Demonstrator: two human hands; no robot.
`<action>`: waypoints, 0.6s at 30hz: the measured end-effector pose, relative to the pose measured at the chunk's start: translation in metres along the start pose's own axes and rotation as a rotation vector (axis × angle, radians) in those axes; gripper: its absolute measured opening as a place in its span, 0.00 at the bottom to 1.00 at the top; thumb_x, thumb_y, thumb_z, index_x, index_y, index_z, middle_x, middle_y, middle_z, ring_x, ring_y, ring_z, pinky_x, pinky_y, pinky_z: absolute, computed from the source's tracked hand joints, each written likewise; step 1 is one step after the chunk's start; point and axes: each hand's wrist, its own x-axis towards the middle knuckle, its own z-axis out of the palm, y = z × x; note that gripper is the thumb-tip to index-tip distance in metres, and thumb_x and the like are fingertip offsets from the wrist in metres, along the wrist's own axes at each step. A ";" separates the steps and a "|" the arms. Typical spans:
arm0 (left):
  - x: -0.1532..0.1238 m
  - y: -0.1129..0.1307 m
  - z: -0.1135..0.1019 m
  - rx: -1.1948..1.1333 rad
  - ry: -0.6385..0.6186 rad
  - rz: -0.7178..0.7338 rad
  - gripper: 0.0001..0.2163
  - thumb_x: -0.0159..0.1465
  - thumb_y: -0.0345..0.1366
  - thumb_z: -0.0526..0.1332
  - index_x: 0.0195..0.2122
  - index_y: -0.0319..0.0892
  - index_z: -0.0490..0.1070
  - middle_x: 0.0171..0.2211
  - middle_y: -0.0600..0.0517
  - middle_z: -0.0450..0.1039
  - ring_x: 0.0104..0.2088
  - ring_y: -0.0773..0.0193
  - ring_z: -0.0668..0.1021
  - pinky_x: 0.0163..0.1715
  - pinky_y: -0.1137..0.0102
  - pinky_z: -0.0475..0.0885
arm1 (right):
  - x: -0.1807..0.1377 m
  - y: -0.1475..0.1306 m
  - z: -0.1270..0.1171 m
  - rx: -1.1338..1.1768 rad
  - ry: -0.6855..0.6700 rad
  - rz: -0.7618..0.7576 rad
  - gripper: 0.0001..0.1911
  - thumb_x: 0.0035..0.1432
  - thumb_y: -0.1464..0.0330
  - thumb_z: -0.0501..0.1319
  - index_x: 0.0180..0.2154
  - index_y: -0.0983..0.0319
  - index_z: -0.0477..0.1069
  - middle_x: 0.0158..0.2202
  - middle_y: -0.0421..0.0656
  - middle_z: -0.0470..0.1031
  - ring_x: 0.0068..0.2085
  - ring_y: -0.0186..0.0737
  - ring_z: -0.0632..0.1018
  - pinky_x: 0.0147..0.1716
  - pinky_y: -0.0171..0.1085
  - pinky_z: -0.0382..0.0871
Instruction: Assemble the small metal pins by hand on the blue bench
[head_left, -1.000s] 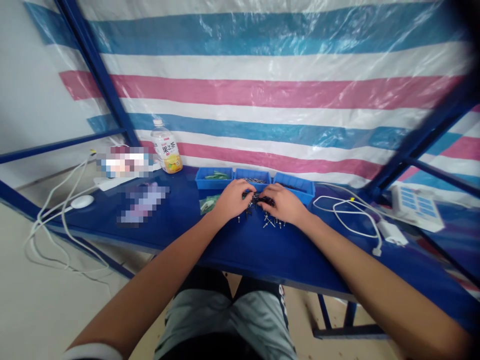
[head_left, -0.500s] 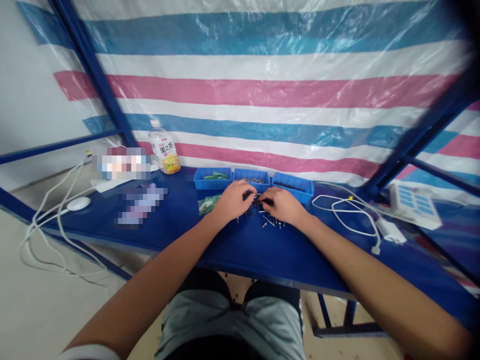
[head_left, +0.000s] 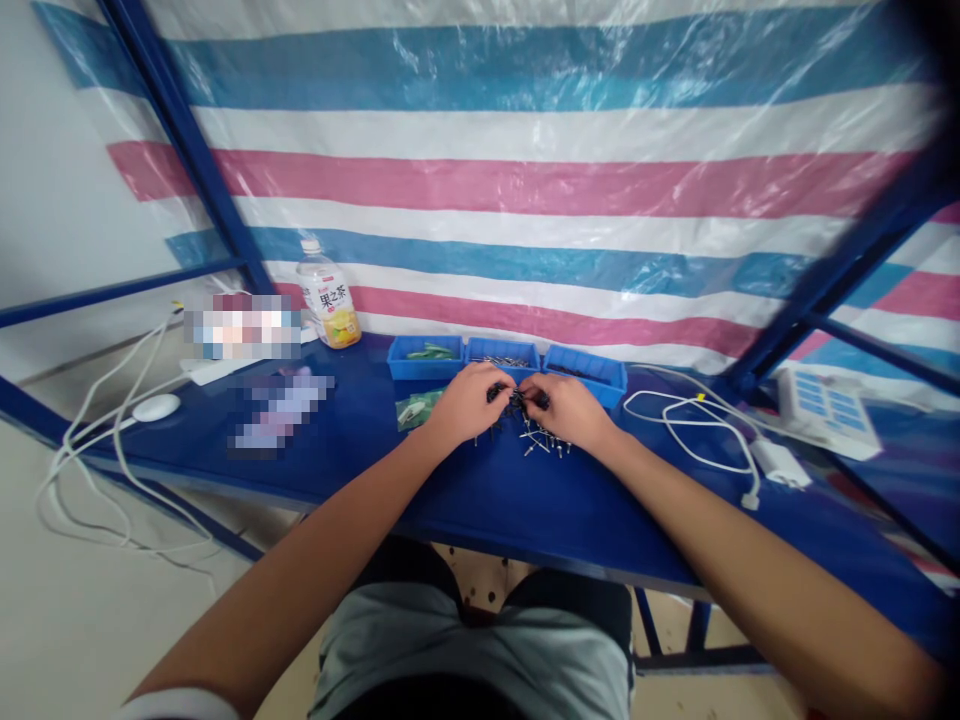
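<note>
My left hand point(head_left: 474, 402) curls over a loose pile of small thin metal pieces point(head_left: 541, 440), some black and some silver, like screws or rivets. Dark pieces show between its thumb and fingers. Close against it, my right hand point(head_left: 568, 405) is also closed, with black pieces at its fingertips. The two sets of fingertips nearly meet above the pile. Behind the hands stand three blue bins: the left bin point(head_left: 402, 368) holds green packets, the middle bin point(head_left: 534, 352) silver pieces, the right bin point(head_left: 611, 390) dark pieces. A green packet point(head_left: 417, 410) lies beside my left hand.
A drink bottle point(head_left: 330, 300) stands at the back left of the blue table point(head_left: 480, 510). White cables with a charger point(head_left: 780, 462) and a white box with blue keys point(head_left: 829, 410) lie at the right. A white round puck point(head_left: 156, 407) and blurred-out items are at the left.
My right fingers have shifted slightly and now sit nearer my left fingertips. My left hand stays almost in place over the pile. My legs have moved a little apart.
</note>
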 end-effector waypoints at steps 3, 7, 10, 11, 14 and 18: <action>-0.001 0.001 0.000 -0.008 0.002 0.012 0.08 0.69 0.32 0.59 0.42 0.44 0.80 0.41 0.48 0.81 0.46 0.54 0.79 0.55 0.57 0.72 | 0.001 -0.001 0.001 0.055 0.054 0.017 0.16 0.57 0.76 0.63 0.47 0.59 0.77 0.37 0.43 0.83 0.38 0.44 0.83 0.44 0.40 0.75; -0.001 0.000 0.001 0.004 0.005 0.018 0.08 0.70 0.33 0.60 0.43 0.44 0.79 0.41 0.48 0.81 0.46 0.54 0.79 0.56 0.57 0.72 | 0.002 -0.003 0.001 0.130 0.111 0.041 0.18 0.55 0.76 0.63 0.48 0.60 0.77 0.36 0.41 0.82 0.36 0.42 0.82 0.42 0.39 0.75; -0.002 -0.001 0.001 0.016 -0.001 0.005 0.08 0.70 0.33 0.60 0.44 0.44 0.79 0.43 0.49 0.81 0.46 0.55 0.80 0.56 0.57 0.72 | 0.002 -0.004 0.000 0.142 0.152 0.047 0.15 0.56 0.75 0.62 0.45 0.60 0.80 0.35 0.42 0.81 0.35 0.41 0.81 0.40 0.39 0.74; -0.002 -0.001 0.001 0.018 0.001 0.003 0.08 0.70 0.33 0.60 0.45 0.44 0.79 0.43 0.49 0.81 0.46 0.55 0.80 0.56 0.58 0.72 | 0.003 -0.005 0.000 0.146 0.162 0.050 0.13 0.56 0.75 0.62 0.43 0.60 0.80 0.35 0.42 0.81 0.35 0.41 0.81 0.39 0.39 0.74; -0.002 0.000 0.000 0.025 0.007 0.003 0.08 0.70 0.33 0.60 0.45 0.44 0.79 0.43 0.49 0.82 0.47 0.55 0.80 0.56 0.58 0.72 | 0.003 -0.003 0.000 0.190 0.185 0.072 0.08 0.58 0.72 0.64 0.38 0.59 0.81 0.35 0.42 0.83 0.36 0.42 0.81 0.39 0.40 0.74; -0.002 0.003 -0.001 0.019 0.022 -0.019 0.11 0.69 0.36 0.62 0.50 0.44 0.80 0.44 0.49 0.83 0.48 0.54 0.81 0.56 0.58 0.73 | 0.002 0.000 0.001 0.306 0.234 0.107 0.06 0.62 0.66 0.66 0.40 0.58 0.82 0.38 0.43 0.83 0.38 0.43 0.82 0.37 0.40 0.74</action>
